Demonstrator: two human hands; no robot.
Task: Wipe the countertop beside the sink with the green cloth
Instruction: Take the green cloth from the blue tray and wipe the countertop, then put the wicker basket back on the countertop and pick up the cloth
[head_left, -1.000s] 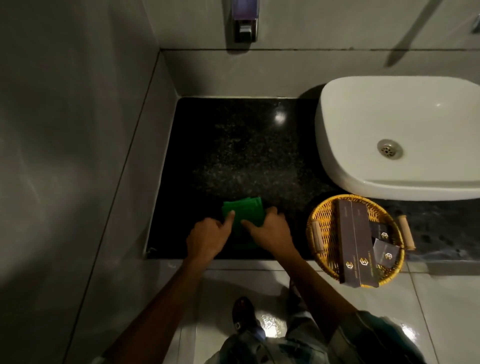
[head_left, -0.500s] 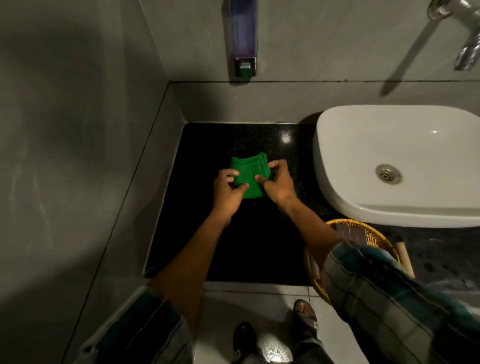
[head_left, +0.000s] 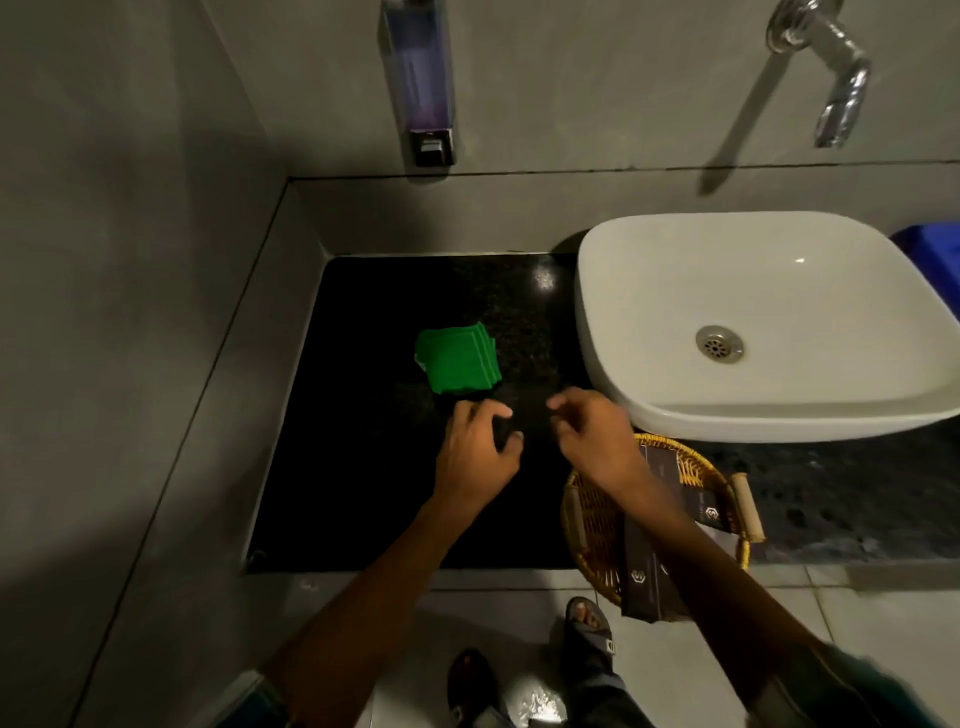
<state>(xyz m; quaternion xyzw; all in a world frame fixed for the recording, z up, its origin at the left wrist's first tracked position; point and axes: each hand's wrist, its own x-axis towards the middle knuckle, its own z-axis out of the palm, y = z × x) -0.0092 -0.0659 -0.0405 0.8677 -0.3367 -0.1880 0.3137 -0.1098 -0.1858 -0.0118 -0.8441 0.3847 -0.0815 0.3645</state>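
Fingers (head_left: 496, 415) of left hand (head_left: 475, 457) loosely curled, grasping nothing, just short of folded green cloth (head_left: 457, 358). Right hand (head_left: 592, 431) likewise empty, fingertips drooped, apart from cloth, beside white sink (head_left: 623, 332). Cloth lay flat on black countertop (head_left: 363, 467), left of sink, touched by neither hand. Right forearm crossed above wicker basket (head_left: 587, 525) holding dark boxes (head_left: 644, 571) at counter's front edge. Seen on grey wall: soap dispenser (head_left: 423, 78) and chrome tap (head_left: 831, 73).
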